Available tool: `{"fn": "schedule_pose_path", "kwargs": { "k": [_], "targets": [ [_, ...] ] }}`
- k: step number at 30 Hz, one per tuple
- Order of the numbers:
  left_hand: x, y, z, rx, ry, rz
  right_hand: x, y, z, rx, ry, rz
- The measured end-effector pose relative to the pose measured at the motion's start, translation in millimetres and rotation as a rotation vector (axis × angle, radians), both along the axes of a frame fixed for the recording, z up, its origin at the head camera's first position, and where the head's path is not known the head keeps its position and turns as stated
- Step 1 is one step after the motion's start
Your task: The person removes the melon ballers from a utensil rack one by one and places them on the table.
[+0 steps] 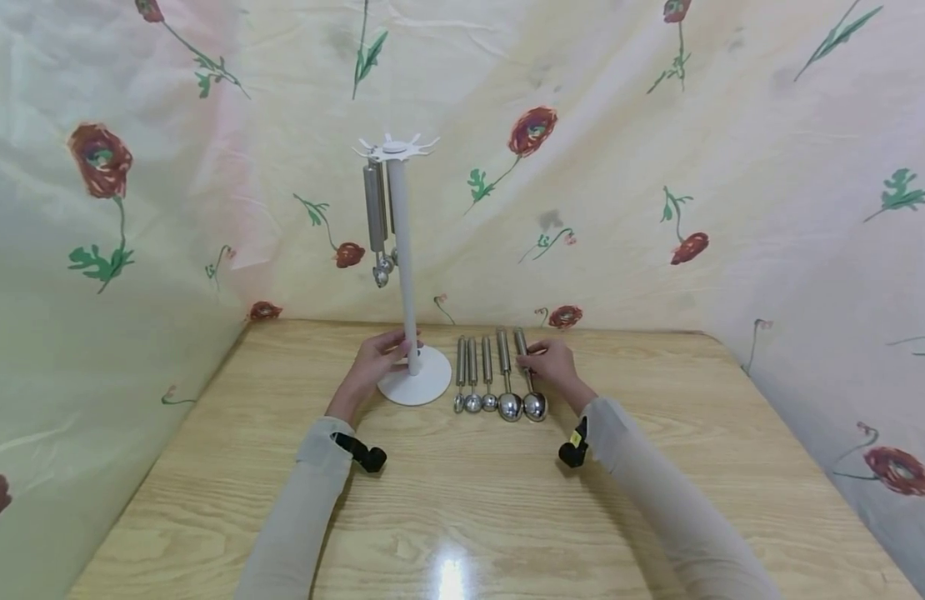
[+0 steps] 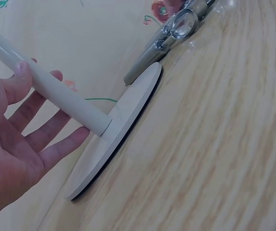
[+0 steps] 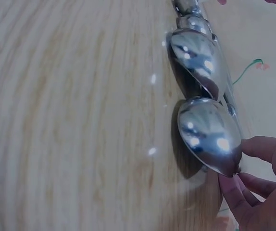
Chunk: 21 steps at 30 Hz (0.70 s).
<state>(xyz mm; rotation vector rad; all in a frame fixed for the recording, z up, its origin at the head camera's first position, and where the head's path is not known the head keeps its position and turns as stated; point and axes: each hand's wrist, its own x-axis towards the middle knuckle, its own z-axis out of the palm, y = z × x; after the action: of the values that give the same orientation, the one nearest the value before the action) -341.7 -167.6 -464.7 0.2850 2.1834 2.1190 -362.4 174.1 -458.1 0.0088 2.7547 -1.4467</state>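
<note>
Low on the pole of a white stand (image 1: 405, 258), my left hand (image 1: 374, 367) grips it, thumb on one side and fingers on the other. The stand's round base (image 2: 128, 110) rests on the table. A crown of white hooks (image 1: 394, 148) tops the pole, with several metal scoops (image 1: 375, 208) hanging at its left. To the right of the base lies a row of metal scoops (image 1: 510, 407), handles pointing away from me. My right hand (image 1: 554, 364) pinches the handle of the rightmost scoop (image 3: 210, 134); its large bowl faces up in the right wrist view, fingers partly hidden behind it.
The wooden table (image 1: 432, 500) ends at the back against a flower-patterned cloth (image 1: 620, 167), which also covers both sides. Smaller scoops (image 1: 473, 402) lie between the stand's base and the two larger ones. Each wrist carries a black camera (image 1: 370, 458) on a strap.
</note>
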Motion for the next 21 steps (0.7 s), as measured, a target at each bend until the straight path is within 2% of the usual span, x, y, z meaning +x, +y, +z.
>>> {"fn": "schedule_pose_path", "kwargs": {
  "k": [12, 21],
  "targets": [
    [-3.6, 2.7, -0.1, 0.020, -0.001, 0.052, 1.8, 5.1, 7.2, -0.064, -0.058, 0.015],
    [0.0, 3.6, 0.7, 0.024, 0.006, 0.100, 2.0, 8.3, 7.4, -0.109, -0.094, 0.019]
  ]
}}
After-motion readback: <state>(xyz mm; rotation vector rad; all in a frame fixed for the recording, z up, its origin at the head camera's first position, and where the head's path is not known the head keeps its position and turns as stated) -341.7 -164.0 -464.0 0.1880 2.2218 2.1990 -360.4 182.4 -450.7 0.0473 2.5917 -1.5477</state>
